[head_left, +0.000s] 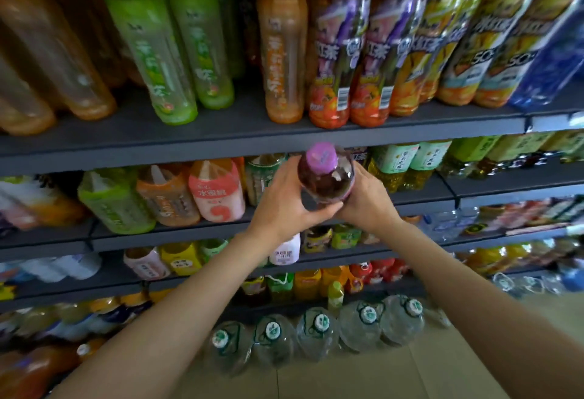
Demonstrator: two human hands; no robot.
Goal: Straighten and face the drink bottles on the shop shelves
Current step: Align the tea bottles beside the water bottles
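A dark tea bottle with a purple cap (325,174) is held in front of the second shelf, its cap pointing towards me. My left hand (284,202) wraps its left side and my right hand (366,199) grips its right side from below. Just above, on the top shelf (221,136), stand two matching purple-labelled bottles (335,60), with orange (282,48) and green (151,48) tea bottles to their left. The lower body of the held bottle is hidden behind my hands.
The second shelf (423,198) carries pink, orange and green bottles at left and pale green ones at right. Lower shelves hold more small bottles. Several large water jugs (319,332) stand on the tan floor below.
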